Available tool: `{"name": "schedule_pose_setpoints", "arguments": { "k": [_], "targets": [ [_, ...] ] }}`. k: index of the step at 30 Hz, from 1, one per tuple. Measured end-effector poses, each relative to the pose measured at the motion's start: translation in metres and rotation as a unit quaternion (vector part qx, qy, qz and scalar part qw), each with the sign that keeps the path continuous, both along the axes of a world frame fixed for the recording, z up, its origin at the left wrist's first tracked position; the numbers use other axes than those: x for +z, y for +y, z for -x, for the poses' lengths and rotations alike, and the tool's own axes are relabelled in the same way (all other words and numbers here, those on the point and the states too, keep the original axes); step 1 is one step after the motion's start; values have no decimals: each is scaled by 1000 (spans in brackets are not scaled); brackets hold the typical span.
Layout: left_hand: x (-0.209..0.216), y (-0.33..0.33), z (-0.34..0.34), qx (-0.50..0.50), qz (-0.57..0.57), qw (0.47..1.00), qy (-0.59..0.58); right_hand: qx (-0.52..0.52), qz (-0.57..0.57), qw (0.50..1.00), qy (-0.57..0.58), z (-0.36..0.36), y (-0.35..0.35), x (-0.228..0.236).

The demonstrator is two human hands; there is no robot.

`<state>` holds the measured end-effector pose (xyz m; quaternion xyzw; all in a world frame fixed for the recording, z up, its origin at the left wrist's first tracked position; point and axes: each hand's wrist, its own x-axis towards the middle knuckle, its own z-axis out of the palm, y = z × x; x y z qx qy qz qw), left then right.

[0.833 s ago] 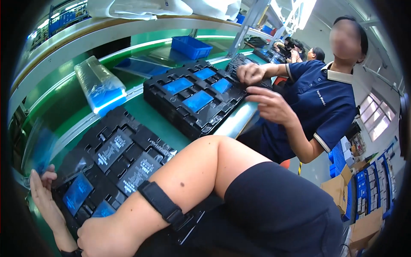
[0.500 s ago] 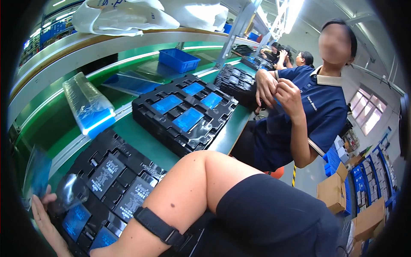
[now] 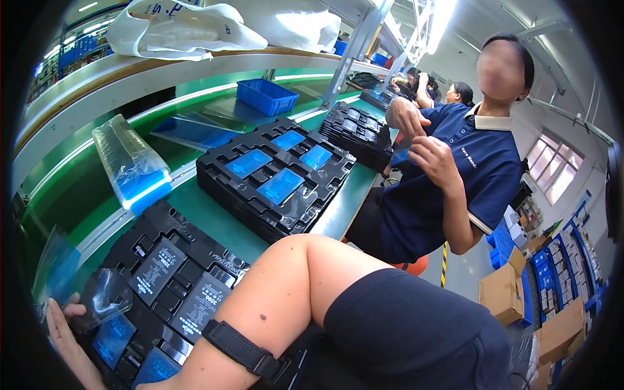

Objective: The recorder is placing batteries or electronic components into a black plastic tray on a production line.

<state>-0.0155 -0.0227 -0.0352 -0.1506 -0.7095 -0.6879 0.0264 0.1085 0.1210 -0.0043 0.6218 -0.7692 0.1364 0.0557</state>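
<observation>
My left hand (image 3: 64,328) is at the left edge of the view, its long fingers nearly straight and its thumb side pinching clear plastic film (image 3: 104,299). The film curls over a black tray (image 3: 117,244) of flat battery packs. A bluish clear sheet (image 3: 58,263) stands just above the fingertips; whether the hand grips it too, I cannot tell. Two dark packs with white print, such as the dark battery pack (image 3: 158,272), sit in tray pockets. Nearer me lies a blue-faced battery pack (image 3: 114,341). My right forearm, with a black strap, crosses the tray; its hand lies beyond the lower edge.
Beyond stands a stack of black trays (image 3: 273,214) with blue-faced packs. A clear bag (image 3: 130,159), a blue bin (image 3: 266,97) and a smaller tray stack (image 3: 357,130) line the green bench. At right, a co-worker (image 3: 448,175) holds both hands raised over the bench edge.
My view has shifted slightly. My left hand stays at the left edge with the film, which has moved little. The co-worker's hands have moved apart a little.
</observation>
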Motion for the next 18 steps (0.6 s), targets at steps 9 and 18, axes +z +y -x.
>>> {"name": "schedule_pose_setpoints", "arguments": {
  "k": [9,18],
  "targets": [
    [-7,-11,9,30,85,995,31,-2,0,1000,-17,0,0,1],
    [-27,-10,21,36,5,999,35,-11,20,1000,-11,-2,3,-2]
  ]
}}
